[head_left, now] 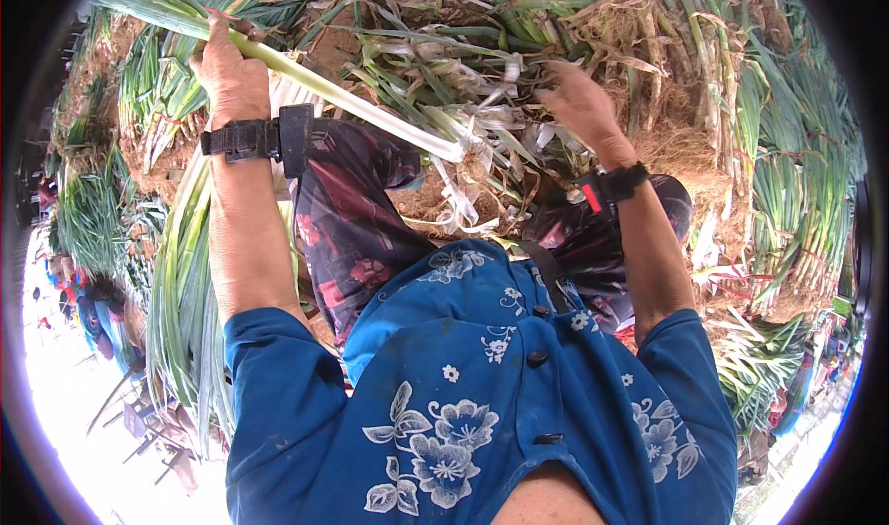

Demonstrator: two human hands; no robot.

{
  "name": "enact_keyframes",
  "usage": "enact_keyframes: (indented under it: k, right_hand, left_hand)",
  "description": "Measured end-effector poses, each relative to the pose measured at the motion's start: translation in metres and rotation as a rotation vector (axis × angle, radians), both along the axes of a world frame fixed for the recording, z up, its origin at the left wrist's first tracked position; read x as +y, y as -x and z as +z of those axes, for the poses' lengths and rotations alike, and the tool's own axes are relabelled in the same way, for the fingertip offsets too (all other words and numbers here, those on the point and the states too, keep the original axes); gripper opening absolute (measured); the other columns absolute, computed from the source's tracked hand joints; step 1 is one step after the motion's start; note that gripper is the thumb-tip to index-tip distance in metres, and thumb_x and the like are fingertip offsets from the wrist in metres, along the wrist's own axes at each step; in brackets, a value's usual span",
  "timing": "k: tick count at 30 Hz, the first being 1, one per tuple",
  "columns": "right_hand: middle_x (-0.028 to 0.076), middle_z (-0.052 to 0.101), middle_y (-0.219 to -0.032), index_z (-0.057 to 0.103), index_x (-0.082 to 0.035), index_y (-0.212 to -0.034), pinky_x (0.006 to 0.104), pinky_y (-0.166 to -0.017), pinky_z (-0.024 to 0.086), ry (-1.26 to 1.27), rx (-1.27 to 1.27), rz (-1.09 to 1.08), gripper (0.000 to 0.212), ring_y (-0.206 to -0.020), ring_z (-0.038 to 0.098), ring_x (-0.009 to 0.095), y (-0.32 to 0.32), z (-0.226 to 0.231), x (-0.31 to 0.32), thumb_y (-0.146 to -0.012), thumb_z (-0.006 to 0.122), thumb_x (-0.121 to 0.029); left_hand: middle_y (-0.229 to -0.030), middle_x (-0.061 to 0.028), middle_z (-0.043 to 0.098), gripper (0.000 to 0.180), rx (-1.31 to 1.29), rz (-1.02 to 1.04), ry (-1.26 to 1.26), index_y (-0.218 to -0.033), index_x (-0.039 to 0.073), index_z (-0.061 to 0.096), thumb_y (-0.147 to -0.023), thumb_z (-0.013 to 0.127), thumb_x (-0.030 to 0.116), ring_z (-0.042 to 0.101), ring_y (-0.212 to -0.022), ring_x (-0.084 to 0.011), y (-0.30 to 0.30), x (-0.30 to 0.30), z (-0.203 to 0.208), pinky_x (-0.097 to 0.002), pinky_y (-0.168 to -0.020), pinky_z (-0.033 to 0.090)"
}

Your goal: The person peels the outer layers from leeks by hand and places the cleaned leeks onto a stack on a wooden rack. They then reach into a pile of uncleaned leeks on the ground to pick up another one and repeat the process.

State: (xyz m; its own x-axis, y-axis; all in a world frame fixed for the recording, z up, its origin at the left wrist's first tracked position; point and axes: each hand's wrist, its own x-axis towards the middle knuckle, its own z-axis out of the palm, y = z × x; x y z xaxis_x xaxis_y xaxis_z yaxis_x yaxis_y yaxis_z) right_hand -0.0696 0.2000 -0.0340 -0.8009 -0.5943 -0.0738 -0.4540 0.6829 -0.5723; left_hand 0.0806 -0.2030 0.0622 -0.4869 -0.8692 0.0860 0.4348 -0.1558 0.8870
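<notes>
My left hand is closed around the green upper part of a long leek. The leek slants down to the right, and its white root end hangs over a heap of stripped leaves and roots between my knees. To the right, my right hand is raised above the heap, apart from the leek. Its fingers are somewhat blurred but look stretched out, with nothing visible in them. Beside my left forearm lies a bundle of leeks with long green leaves.
Leeks with dry, hairy roots are piled in front of me to the right. Bundles of green leeks stand along the far right, and more leeks lie at the left. My knees flank the heap.
</notes>
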Motion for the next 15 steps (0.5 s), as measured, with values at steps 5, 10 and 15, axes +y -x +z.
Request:
enact_keyframes:
  k: [5,10,15]
  right_hand:
    - [0.016,0.058,-0.118,0.053,-0.002,-0.121,0.0421,-0.092,0.046,0.129,0.100,0.623,0.051,-0.110,0.056,0.032,-0.076,0.025,-0.051,-0.082,0.063,-0.033]
    - [0.008,0.058,-0.071,0.056,-0.004,-0.078,0.0410,-0.055,0.048,-0.125,0.346,0.775,0.014,-0.064,0.061,0.027,-0.097,0.011,-0.054,-0.077,0.062,-0.017]
    - [0.008,0.060,-0.070,0.062,-0.010,-0.076,0.0393,-0.053,0.047,-0.221,0.510,0.731,0.006,-0.064,0.063,0.027,-0.055,-0.068,-0.012,-0.072,0.059,-0.013]
  left_hand:
    - [-0.085,-0.0118,0.054,0.032,-0.017,0.103,-0.006,-0.108,0.005,0.039,-0.088,0.063,0.012,0.057,-0.066,-0.0221,0.018,0.023,0.015,-0.0348,-0.052,0.047]
    - [-0.084,-0.0126,0.054,0.027,-0.051,0.117,0.047,-0.104,0.004,0.043,-0.088,0.063,0.014,0.057,-0.067,-0.0229,0.014,0.026,0.020,-0.0345,-0.054,0.047]
    - [-0.086,-0.0124,0.056,0.026,-0.042,0.091,0.132,-0.106,0.002,0.045,-0.094,0.051,0.024,0.056,-0.074,-0.0219,-0.025,-0.001,0.012,-0.0338,-0.066,0.047]
